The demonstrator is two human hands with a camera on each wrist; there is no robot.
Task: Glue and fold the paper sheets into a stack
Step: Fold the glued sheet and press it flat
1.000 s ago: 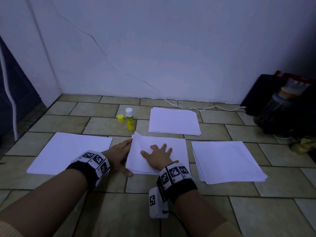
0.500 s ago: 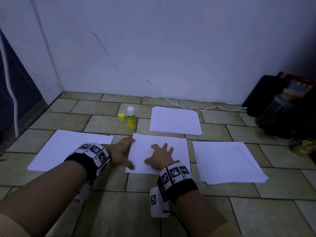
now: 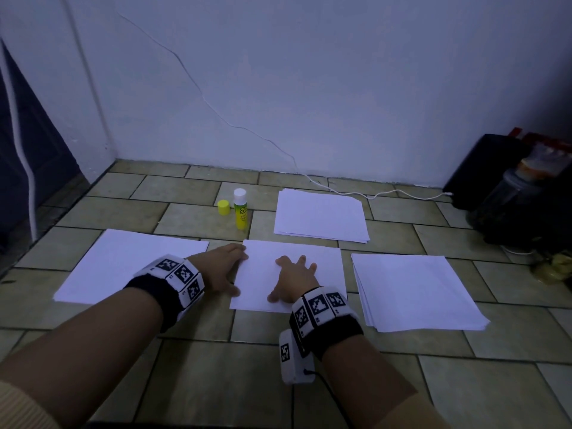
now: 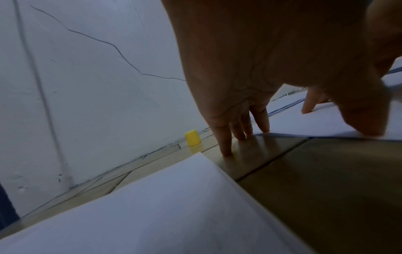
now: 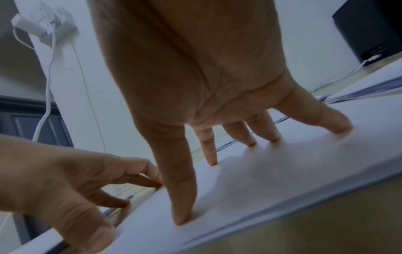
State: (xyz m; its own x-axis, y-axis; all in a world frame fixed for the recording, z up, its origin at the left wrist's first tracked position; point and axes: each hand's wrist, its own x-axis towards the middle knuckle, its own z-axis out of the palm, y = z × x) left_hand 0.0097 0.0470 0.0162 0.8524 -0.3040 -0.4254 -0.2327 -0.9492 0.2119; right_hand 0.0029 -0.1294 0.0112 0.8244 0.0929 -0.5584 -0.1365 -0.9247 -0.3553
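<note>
From the head view, the folded paper (image 3: pixel 291 274) lies flat and white on the tiled floor (image 3: pixel 216 366), just in front of the glue stick (image 3: pixel 240 209). The right hand (image 3: pixel 294 281) presses it with spread fingers. In the left wrist view, the left hand (image 4: pixel 272 68) has straight fingers touching the paper's left edge. The right wrist view shows the fingertips (image 5: pixel 182 220) flattening the sheet, gripping nothing.

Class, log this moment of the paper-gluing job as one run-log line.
stage: pressing centre sheet flat | right hand: fingers spread on sheet | left hand: at sheet's left edge | glue stick: upright, uncapped, untouched
</note>
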